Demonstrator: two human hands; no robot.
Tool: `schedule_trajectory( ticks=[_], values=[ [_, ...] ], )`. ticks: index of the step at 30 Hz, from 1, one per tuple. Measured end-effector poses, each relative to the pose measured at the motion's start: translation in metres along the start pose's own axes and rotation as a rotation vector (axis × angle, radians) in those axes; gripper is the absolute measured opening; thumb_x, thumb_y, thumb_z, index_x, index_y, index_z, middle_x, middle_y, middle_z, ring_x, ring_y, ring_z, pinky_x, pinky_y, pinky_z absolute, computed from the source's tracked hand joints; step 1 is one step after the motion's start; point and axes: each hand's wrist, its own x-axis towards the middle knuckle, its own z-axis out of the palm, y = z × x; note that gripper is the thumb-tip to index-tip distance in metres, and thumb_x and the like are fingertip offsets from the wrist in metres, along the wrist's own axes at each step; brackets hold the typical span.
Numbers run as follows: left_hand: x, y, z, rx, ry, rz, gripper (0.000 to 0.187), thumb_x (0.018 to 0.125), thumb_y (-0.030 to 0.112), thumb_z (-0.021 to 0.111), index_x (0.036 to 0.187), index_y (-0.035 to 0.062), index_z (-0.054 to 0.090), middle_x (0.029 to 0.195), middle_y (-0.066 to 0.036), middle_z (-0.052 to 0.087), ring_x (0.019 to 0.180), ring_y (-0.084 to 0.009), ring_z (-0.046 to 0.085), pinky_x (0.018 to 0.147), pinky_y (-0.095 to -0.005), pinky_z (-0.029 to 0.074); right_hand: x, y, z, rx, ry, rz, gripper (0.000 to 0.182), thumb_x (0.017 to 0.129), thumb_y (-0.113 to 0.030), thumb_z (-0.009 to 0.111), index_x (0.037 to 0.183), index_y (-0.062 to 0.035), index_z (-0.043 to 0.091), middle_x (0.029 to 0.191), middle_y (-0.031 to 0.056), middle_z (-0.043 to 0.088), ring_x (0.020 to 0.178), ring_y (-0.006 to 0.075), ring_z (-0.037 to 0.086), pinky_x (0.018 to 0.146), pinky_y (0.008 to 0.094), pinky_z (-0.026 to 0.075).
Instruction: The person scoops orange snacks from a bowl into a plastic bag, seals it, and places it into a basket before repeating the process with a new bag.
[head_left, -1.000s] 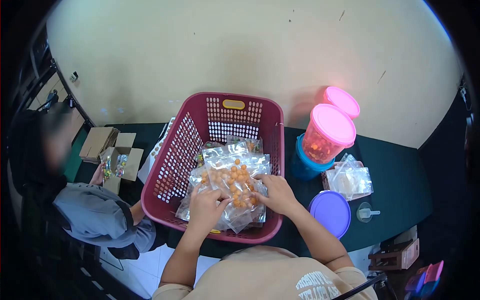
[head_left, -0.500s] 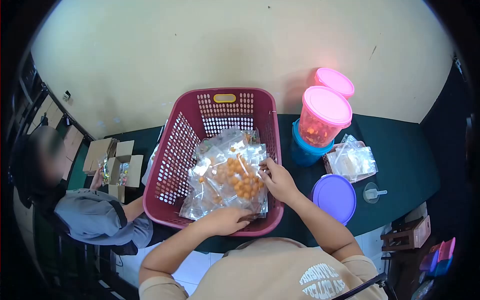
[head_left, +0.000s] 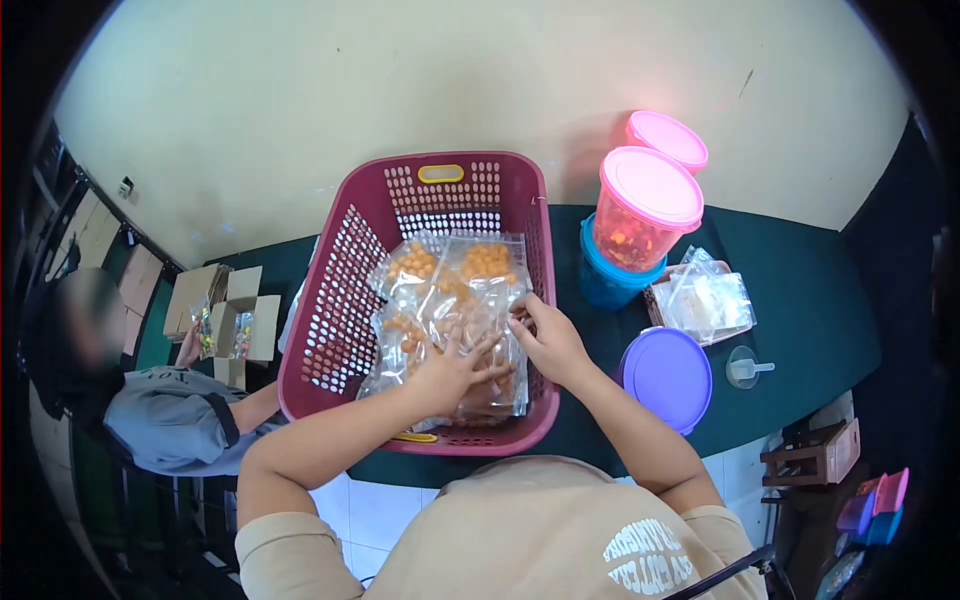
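dark green table against pale wall

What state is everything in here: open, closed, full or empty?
Maroon basket: open on top, partly filled
Bags of orange balls: filled, in the basket
Left hand: fingers spread on the bags
Right hand: fingers bent, at the bags' edge
Front pink-lidded tub: lid on, orange contents showing
Rear pink-lidded tub: lid on
Clear bags: piled, seemingly empty
Cup: open, scoop in it
Cardboard box: flaps open, packets inside
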Motion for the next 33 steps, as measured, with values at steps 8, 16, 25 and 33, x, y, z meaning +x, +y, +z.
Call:
schedule_trajectory(
  ticks=[8,16,25,33],
  values=[
    [0.025,-0.143,0.017,-0.244,0.409,-0.709,0.069,0.079,0.014,0.064,0.141,0.0302,0.037,0.147,-0.010,0.033,0.118,-0.0451,0.048,0.085,-0.0557,0.050,0.002,-0.005,-0.005,-0.015,-0.012,0.027,0.022,0.087,-0.019,0.058,0.098,-0.0003,0.056,0.083,0.0176,0.063,0.079,0.0343,0.061,0.072,0.0418,0.047],
    [0.021,-0.058,-0.010,-0.150,0.269,0.111,0.090,0.064,0.045,0.076,0.143,0.0292,0.036,0.151,-0.007,0.029,0.139,-0.0352,0.025,0.109,-0.0616,0.022,0.001,-0.006,-0.005,-0.019,-0.020,0.023,0.019,0.085,-0.017,0.059,0.096,-0.0010,0.058,0.084,0.0162,0.064,0.077,0.0314,0.062,0.070,0.0410,0.048],
    [0.029,-0.036,0.025,0.127,0.108,0.279,0.082,0.067,0.028,0.077,0.140,0.0249,0.041,0.147,-0.006,0.034,0.133,-0.0411,0.034,0.097,-0.0571,0.042,0.002,-0.007,-0.003,-0.006,-0.006,-0.008,0.020,0.083,-0.017,0.060,0.094,-0.0007,0.057,0.082,0.0171,0.063,0.075,0.0335,0.061,0.069,0.0417,0.047],
    [-0.005,-0.163,0.039,-0.430,0.536,-0.827,0.055,0.078,0.029,0.068,0.125,0.0064,0.050,0.117,-0.016,0.059,0.109,-0.0353,0.057,0.088,-0.0429,0.048,0.002,-0.016,-0.003,-0.046,-0.048,0.021,0.022,0.082,-0.020,0.062,0.092,-0.0009,0.057,0.081,0.0182,0.063,0.077,0.0345,0.062,0.069,0.0430,0.046]
  ],
)
